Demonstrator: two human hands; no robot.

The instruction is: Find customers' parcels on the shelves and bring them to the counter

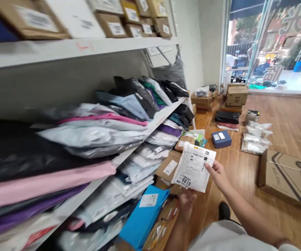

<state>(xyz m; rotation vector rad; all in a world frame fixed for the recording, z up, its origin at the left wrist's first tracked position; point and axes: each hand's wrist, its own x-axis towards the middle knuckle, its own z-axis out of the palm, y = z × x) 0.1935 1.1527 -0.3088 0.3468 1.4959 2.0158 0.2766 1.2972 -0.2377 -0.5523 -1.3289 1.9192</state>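
Note:
A white plastic mailer bag with a printed label reading 6019 hangs tilted in front of me. My right hand pinches its right edge, the thumb lying on the labelled face. At the bag's lower edge is my left hand, fingers curled against it and partly blurred. Just left of that hand lies a bright blue parcel with a white label, beside an open cardboard box of small packets. Behind the mailer bag, a brown carton is partly covered.
Shelves on the left hold stacked plastic parcels, with boxes above. On the wooden floor sit a dark blue box, clear-wrapped packages and a large carton. Cartons stand near the glass door.

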